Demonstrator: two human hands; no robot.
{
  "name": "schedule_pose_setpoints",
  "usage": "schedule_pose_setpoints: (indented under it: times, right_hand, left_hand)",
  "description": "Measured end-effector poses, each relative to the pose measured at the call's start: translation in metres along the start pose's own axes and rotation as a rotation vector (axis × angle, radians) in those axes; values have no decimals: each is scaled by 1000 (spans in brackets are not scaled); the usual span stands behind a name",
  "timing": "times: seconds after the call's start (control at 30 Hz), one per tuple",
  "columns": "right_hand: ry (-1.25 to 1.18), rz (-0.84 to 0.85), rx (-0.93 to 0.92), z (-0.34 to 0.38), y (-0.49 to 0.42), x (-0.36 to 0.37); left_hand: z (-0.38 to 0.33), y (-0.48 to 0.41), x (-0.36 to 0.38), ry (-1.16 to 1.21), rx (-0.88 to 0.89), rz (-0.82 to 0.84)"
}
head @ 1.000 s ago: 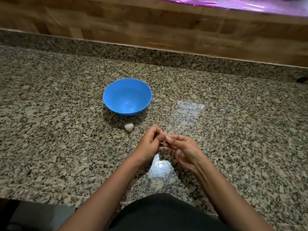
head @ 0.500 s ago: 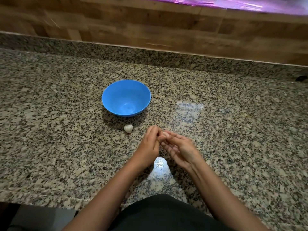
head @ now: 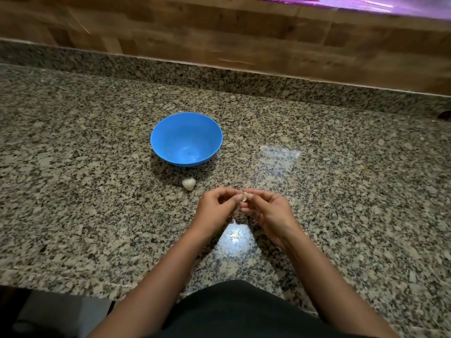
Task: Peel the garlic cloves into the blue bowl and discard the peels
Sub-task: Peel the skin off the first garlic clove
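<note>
Now garlic clove (head: 244,196) shows between both hands.

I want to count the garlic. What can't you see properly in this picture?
- Garlic clove, head view: mostly covered by the left hand and right hand; peeled or not is unclear.
- Blue bowl: pale specks at the bottom, too small to identify.
- Garlic piece on the counter: too small to count cloves.
</note>
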State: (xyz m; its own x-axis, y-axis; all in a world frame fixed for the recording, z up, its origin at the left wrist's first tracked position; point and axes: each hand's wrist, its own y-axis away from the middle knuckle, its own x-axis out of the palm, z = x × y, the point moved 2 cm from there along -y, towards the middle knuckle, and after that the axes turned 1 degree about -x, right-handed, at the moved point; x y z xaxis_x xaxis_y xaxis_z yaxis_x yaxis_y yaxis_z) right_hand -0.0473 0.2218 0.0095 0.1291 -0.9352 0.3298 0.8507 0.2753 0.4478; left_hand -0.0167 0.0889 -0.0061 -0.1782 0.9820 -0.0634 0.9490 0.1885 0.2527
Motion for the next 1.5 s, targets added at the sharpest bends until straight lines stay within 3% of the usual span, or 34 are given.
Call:
schedule_pose_setpoints:
  times: [0.4,0.67,0.8,0.97,1.13,1.3,1.5]
  right_hand:
    - [202,67,-111,-2,-2,-2]
    - [377,81,-160,0,-1,3]
    - [347,50,-151,-3,-1,3]
    - [105,-51,-119,-3,-5,-6]
    - [149,-46,-107,-2,-6,-10]
    - [283,-73,-215,-6,-3,-3]
    - [275,-127,-360,-14,1,7]
  left_hand:
    - [1,-1,1,76,-29,-74]
    - [0,-3,1,-58,-30,-127]
    - [2,-4,4,-68,-96,-131]
    - [7,-5,-1,-80,-121,-179]
    - [8,-3,-2,-177,-88,-106]
    - [2,0,6,6,-59,-63]
    - [4,1,13,293,-96,-175]
